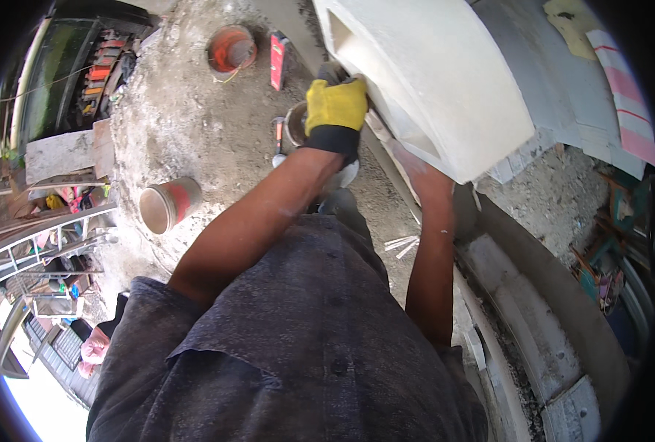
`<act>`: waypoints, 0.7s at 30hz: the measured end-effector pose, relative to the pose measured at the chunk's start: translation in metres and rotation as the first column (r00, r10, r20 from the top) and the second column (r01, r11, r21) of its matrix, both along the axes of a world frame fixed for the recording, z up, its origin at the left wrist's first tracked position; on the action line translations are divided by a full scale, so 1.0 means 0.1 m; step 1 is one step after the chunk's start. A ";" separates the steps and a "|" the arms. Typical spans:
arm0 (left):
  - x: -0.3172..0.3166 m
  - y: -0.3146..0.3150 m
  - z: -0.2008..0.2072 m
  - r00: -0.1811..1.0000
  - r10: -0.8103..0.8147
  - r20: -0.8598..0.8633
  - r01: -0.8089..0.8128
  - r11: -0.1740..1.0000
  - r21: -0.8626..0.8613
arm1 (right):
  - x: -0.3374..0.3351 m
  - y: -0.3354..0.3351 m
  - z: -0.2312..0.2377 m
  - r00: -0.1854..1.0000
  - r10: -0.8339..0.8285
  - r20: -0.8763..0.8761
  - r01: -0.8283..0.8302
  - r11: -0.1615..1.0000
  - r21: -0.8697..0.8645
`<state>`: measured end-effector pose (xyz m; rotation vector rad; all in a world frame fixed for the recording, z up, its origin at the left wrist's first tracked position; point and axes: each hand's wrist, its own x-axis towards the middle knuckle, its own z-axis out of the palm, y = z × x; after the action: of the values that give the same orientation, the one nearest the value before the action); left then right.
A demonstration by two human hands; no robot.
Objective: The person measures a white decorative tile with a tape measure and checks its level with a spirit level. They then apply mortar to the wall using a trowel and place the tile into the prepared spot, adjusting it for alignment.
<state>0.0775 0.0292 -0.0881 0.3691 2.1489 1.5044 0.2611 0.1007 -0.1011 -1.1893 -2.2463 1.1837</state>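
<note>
A large white building block (pixel 445 81), with a recess along the side facing me, sits tilted over the low block wall at upper right. My left hand (pixel 337 103), in a yellow glove with grey fingertips and a dark cuff, is closed at the block's left edge. My bare right hand (pixel 421 177), dusted with pale powder, is at the block's near lower edge. Most of its fingers are hidden by the block. Both hands hold the block from my side.
The wall's pale blocks (pixel 530 324) curve along the right. Left on the dusty floor are an orange-lined bucket (pixel 231 50), a second bucket (pixel 169 206), a red box-like item (pixel 278 60), and a hammer-like tool (pixel 279 140). A container (pixel 296 124) stands behind my left wrist.
</note>
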 end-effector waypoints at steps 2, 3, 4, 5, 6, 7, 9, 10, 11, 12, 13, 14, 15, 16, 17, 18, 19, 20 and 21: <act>-0.07 0.02 0.10 0.998 -0.052 -0.027 0.046 0.981 -0.186 | -0.01 0.01 -0.01 1.000 -0.007 0.009 0.006 1.000 0.020; -0.12 0.02 0.18 0.997 0.004 0.083 0.020 0.957 -0.291 | -0.01 0.01 -0.04 1.000 -0.009 0.013 0.009 0.999 0.032; -0.21 -0.03 0.22 0.969 -0.249 0.012 0.238 0.911 -0.336 | 0.00 0.00 -0.08 1.000 -0.019 0.018 0.018 0.999 0.043; -0.30 -0.08 0.26 0.878 -0.474 -0.069 0.418 0.829 -0.371 | 0.00 0.00 -0.10 1.000 -0.016 0.018 0.015 0.996 0.084; -0.37 -0.06 0.30 0.820 -0.570 -0.052 0.492 0.748 -0.445 | -0.02 0.00 -0.12 1.000 -0.009 0.016 0.007 0.992 0.126; -0.40 -0.04 0.31 0.773 -0.631 -0.070 0.518 0.691 -0.503 | -0.03 -0.01 -0.13 1.000 -0.005 0.017 0.003 0.989 0.150; -0.47 0.01 0.33 0.661 -0.743 -0.102 0.548 0.571 -0.612 | -0.03 -0.02 -0.11 1.000 -0.001 0.017 -0.002 0.986 0.169; -0.58 -0.01 0.04 0.548 -0.814 -0.194 0.528 0.516 -0.674 | -0.05 -0.03 -0.10 1.000 -0.001 0.017 -0.002 0.985 0.173; -0.64 -0.01 -0.14 0.416 -0.869 -0.267 0.496 0.463 -0.734 | -0.05 -0.04 -0.09 1.000 0.000 0.020 -0.004 0.984 0.176; -0.57 0.02 0.02 0.479 -0.842 -0.248 0.478 0.488 -0.731 | -0.05 -0.05 -0.10 1.000 -0.007 0.029 0.002 0.984 0.180; -0.42 0.03 0.36 0.543 -0.808 -0.230 0.453 0.513 -0.729 | -0.05 -0.06 -0.11 0.999 -0.013 0.033 0.007 0.982 0.189; -0.36 0.05 0.57 0.604 -0.768 -0.213 0.425 0.537 -0.729 | -0.06 -0.07 -0.10 0.999 -0.017 0.036 0.010 0.981 0.196; -0.36 0.05 0.56 0.705 -0.692 -0.158 0.429 0.593 -0.681 | -0.07 -0.08 -0.10 0.999 -0.014 0.036 0.007 0.980 0.199; -0.37 0.05 0.53 0.789 -0.607 -0.093 0.424 0.648 -0.634 | -0.08 -0.09 -0.09 0.999 -0.012 0.036 0.004 0.979 0.203; -0.38 0.05 0.52 0.857 -0.515 -0.019 0.408 0.701 -0.586 | -0.09 -0.10 -0.08 0.999 -0.011 0.036 0.004 0.978 0.207; -0.37 0.06 0.55 0.816 -0.576 -0.040 0.425 0.646 -0.634 | -0.09 -0.10 -0.09 0.999 -0.015 0.037 0.007 0.978 0.211; -0.36 0.07 0.58 0.770 -0.636 -0.057 0.436 0.588 -0.681 | -0.09 -0.10 -0.09 0.999 -0.020 0.040 0.011 0.977 0.213; -0.35 0.07 0.61 0.718 -0.693 -0.069 0.440 0.529 -0.726 | -0.09 -0.10 -0.09 0.999 -0.022 0.044 0.012 0.977 0.215; -0.33 0.06 0.62 0.688 -0.717 -0.116 0.423 0.525 -0.738 | -0.09 -0.11 -0.09 0.999 -0.021 0.041 0.011 0.977 0.214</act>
<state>0.0443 0.0355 -0.0262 1.0947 2.3293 0.2135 0.2521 0.0902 -0.1097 -1.1550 -2.3223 0.8903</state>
